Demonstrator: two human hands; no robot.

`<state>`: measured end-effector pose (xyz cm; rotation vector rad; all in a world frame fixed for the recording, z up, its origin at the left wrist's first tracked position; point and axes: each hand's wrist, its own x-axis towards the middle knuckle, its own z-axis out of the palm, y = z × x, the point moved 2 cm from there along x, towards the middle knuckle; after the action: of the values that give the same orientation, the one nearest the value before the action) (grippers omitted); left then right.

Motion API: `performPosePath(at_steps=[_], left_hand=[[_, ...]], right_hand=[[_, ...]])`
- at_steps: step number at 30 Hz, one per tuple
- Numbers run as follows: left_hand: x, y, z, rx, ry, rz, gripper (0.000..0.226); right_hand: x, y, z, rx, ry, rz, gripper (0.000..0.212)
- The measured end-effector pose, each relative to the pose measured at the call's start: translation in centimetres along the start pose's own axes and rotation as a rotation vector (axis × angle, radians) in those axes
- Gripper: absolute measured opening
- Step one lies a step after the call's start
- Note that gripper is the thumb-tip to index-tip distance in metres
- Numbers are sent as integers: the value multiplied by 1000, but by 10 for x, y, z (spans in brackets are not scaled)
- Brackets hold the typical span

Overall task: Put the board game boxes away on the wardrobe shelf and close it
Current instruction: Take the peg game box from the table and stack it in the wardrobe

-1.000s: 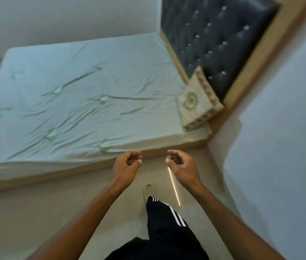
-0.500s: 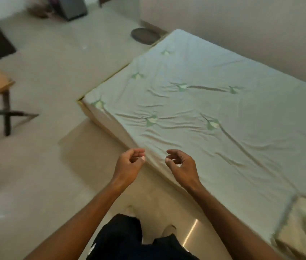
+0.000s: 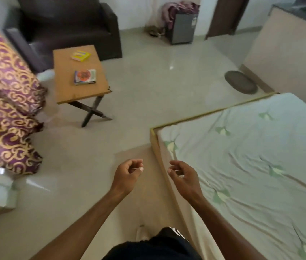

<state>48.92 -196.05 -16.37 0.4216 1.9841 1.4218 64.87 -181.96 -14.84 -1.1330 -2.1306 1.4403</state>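
Two board game boxes lie on a small wooden folding table [image 3: 63, 87] across the floor, upper left. The yellow box [image 3: 81, 55] is at the table's far side. The multicoloured box [image 3: 85, 77] lies nearer, close to the right edge. My left hand [image 3: 128, 175] and my right hand [image 3: 183, 175] hang in front of me over the floor, far from the table, fingers loosely curled and holding nothing. No wardrobe is in sight.
A bed with a pale green sheet [image 3: 251, 166] fills the right side. A dark armchair [image 3: 67, 25] stands behind the table. Purple-and-gold curtains [image 3: 3, 102] hang at left. A small grey fridge [image 3: 183, 27] and a round mat [image 3: 241, 84] are farther off.
My view has swung left, from the bed's headboard to the room's open floor, bringing the table with the boxes into sight. Both hands keep the same loose pose.
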Motion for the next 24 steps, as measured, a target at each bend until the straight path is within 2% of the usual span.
performPosePath(at_steps=[13,24], left_hand=[[299,65,-110,-92,336,-78,21],[503,108,-220,-102,522,-137,25]], right_hand=[[365,-113,120,-12,-318,-108,24],[605,-225,245,-123,-514,-212,25]])
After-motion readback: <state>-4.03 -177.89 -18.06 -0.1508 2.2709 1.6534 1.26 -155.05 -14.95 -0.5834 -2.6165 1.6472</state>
